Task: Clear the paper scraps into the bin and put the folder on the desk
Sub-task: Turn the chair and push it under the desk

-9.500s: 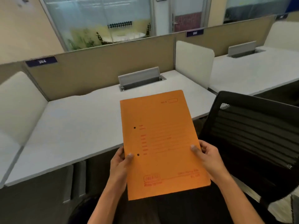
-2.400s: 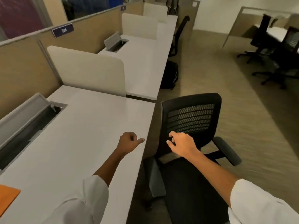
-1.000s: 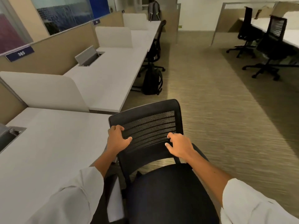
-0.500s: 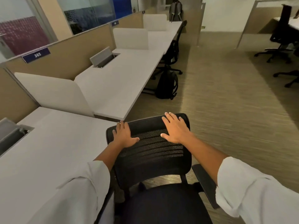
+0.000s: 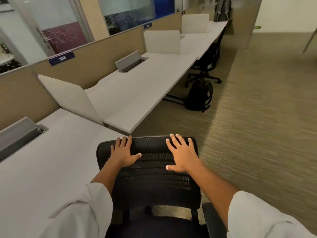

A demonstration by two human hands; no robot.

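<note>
Head view: left hand (image 5: 123,154) and right hand (image 5: 181,154), fingers spread, press chair's black mesh back (image 5: 152,182).

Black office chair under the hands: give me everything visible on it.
The black office chair has a perforated mesh backrest in a rounded dark frame, a dark padded seat below and one armrest visible at lower right. It stands upright beside the white desk, its backrest away from the camera. The left hand and right hand lie flat on the backrest, fingers reaching its top edge.

Two hands (image 5: 123,154) (image 5: 181,155), two chairs (image 5: 151,176) (image 5: 208,60), two backpacks (image 5: 199,95) (image 5: 223,9), three desks (image 5: 42,169) (image 5: 137,93) (image 5: 202,38).
</note>
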